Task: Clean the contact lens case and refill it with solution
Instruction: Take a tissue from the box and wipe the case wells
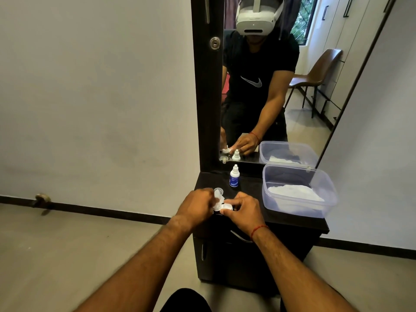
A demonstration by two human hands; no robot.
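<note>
Two hands meet over the front edge of the dark worktop and hold the contact lens case between them. The left hand curls its fingers round the case's left end, and the right hand pinches the right end. The case is small, white and translucent, with a round clear lid standing up at its left side. Behind it stands a small white solution bottle; its blue label is too small to read. To the right, a clear plastic tub holds a crumpled white cloth. The mirror behind repeats both.
</note>
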